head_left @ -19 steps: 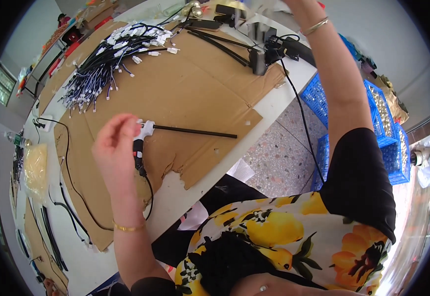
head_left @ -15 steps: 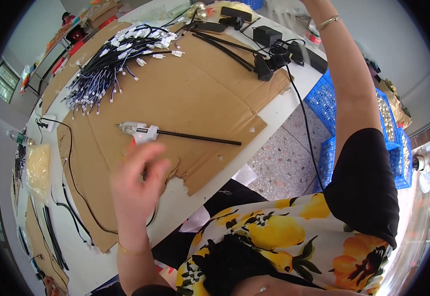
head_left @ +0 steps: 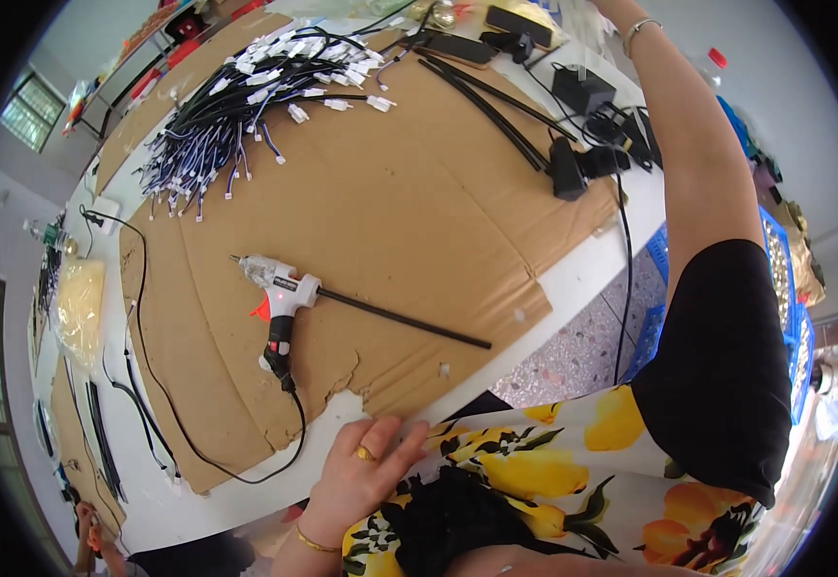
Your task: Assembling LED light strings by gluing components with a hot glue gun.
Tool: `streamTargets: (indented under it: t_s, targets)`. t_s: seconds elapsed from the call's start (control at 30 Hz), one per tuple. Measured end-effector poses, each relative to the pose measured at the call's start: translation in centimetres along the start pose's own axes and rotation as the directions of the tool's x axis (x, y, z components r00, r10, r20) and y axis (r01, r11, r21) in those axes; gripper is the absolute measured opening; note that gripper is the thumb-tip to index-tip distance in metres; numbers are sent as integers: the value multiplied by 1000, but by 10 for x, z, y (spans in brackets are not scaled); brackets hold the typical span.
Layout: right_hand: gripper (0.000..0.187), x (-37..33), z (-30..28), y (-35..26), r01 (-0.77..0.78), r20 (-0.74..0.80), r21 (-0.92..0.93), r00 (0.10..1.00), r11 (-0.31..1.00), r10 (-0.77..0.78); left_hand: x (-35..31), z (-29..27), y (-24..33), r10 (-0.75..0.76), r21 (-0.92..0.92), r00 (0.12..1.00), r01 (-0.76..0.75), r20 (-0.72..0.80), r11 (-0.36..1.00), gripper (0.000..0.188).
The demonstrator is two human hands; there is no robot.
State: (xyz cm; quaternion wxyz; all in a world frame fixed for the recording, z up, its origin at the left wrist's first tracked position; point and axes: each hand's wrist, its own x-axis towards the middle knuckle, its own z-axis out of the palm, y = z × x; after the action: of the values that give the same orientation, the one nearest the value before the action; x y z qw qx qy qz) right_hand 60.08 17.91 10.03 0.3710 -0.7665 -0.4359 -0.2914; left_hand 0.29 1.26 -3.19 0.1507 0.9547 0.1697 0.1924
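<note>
In the head view, one glue gun (head_left: 287, 296) of white and black plastic, its nose cloudy and blotched, lies on creased brown cardboard (head_left: 371, 221), one smooth, straight black stick (head_left: 409, 320) jutting from its back. Near the gun but apart from it, the left hand (head_left: 366, 471) is released, fingers loosely spread by the table's (head_left: 183, 514) near edge; the right hand (head_left: 615, 8) is mostly cut off above, its grip impossible to tell. Farther back lie two flat, dark slabs (head_left: 457, 48) and one tangled bundle of thin cables (head_left: 236, 111), too many to count
</note>
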Motion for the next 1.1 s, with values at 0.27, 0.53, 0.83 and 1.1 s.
streamTargets:
  t_s: [0.27,0.53,0.83,1.1]
  targets:
    - [28,4,5,8,621,102,307,732,721,-674,3,-3,-11,2,-64,974,13,227,998,50]
    - [22,57,123,-4,170,-8,-275,984,946,-179,14,-5,-3,-258,-140,885,333,388,932,17]
    - [25,26,221,-7,622,713,-288,647,728,-270,29,-5,-17,-251,-269,891,366,379,891,22]
    - [26,23,190,2,556,609,252,545,792,-576,14,-3,-13,-110,-134,950,154,293,979,42]
